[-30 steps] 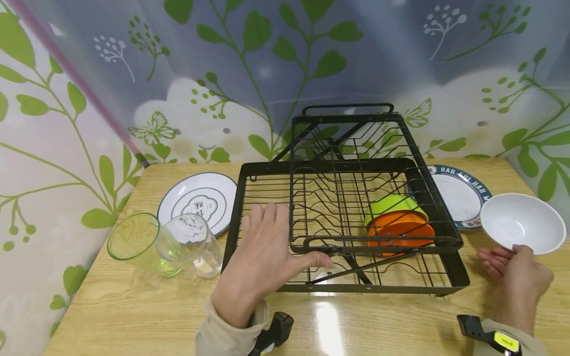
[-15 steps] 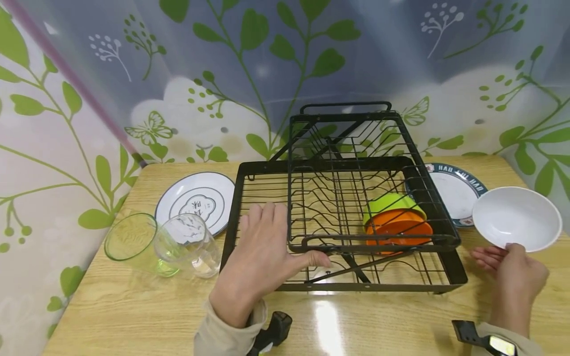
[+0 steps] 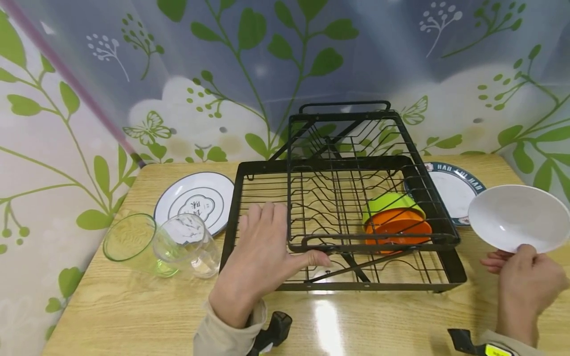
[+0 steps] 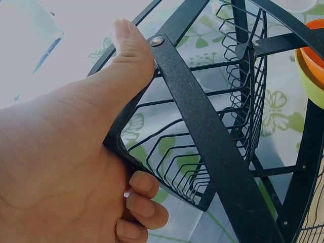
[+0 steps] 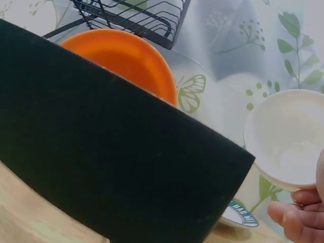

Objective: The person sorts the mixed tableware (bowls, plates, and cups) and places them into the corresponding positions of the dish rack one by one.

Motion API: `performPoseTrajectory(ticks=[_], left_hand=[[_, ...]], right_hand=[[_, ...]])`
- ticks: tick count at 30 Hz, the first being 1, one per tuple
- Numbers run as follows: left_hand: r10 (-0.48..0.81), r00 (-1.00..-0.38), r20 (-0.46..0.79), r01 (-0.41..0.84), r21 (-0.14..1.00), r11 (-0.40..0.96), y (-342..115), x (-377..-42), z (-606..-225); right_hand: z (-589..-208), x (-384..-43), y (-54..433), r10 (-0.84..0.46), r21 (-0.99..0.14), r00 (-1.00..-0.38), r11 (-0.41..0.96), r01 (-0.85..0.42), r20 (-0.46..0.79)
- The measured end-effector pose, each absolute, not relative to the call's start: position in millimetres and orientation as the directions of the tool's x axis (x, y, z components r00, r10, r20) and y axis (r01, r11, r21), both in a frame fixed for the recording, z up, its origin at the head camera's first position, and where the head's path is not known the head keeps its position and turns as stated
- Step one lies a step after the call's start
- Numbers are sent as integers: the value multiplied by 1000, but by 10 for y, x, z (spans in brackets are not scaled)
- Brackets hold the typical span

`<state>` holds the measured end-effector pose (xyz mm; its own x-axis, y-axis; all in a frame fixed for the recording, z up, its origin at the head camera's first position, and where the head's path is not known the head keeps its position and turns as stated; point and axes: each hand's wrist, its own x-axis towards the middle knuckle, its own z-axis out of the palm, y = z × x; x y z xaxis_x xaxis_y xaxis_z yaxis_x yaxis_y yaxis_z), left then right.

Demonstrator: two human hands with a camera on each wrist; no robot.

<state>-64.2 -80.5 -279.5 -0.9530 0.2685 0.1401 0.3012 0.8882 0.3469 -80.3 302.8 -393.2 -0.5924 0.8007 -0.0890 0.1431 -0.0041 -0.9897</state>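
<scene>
My left hand (image 3: 258, 252) grips the near left corner of the upper tier of a black two-tier dish rack (image 3: 329, 287); in the left wrist view its thumb and fingers (image 4: 144, 185) are bent round the frame. At the far right, my right hand (image 3: 527, 287) pinches the near rim of a white bowl (image 3: 518, 217), thumb at the rim and fingers beneath. The bowl is held tilted to the right of the rack. An orange bowl (image 3: 398, 227) and a lime green bowl (image 3: 389, 201) sit together in the lower tier, under the upper tier's wires.
Left of the rack are a white plate (image 3: 173, 195), a green-tinted glass (image 3: 129, 237) and a clear glass (image 3: 178, 242). A plate with a dark lettered rim (image 3: 451, 198) lies to the right, partly behind the rack. A leaf-patterned cloth (image 3: 258, 59) hangs behind the wooden table (image 3: 365, 326).
The white bowl has tilted and looks wider, shifting slightly away from the table's front. My right hand has turned with it and moved a little rightward. My left hand keeps its grip.
</scene>
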Motion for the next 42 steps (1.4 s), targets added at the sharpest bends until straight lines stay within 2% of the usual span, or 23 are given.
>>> performPoseTrajectory(ticks=[3,10,20,24,29,32,37,42], left_hand=[[265,-954,139,297,342,892,-807,-637,-2791],[275,-947,168,315,310,897,-823,-634,-2783],[266,-955,134,296,339,893,-819,-635,-2779],[270,-952,144,304,335,892,-814,-639,-2783],[276,-950,146,310,338,889,-802,-639,-2785],[278,-949,149,313,337,888,-801,-639,-2789],[282,-947,155,318,324,891,-802,-640,-2789],[279,-947,159,317,321,892,-802,-644,-2793]], right_hand=[[-3895,-781,3012,802,-990,-597,49,131,-39],[-3906,-611,2892,782,-933,-608,307,185,137],[-3997,-415,2654,665,-819,-635,567,85,394],[-4067,-418,2652,525,-672,-624,741,0,579],[-4181,-438,2673,335,-464,-551,879,-110,765],[-4207,-458,2676,255,-385,-514,908,-164,819],[-4198,-472,2667,156,-283,-485,938,-200,860],[-4148,-469,2651,77,-217,-514,951,-219,855]])
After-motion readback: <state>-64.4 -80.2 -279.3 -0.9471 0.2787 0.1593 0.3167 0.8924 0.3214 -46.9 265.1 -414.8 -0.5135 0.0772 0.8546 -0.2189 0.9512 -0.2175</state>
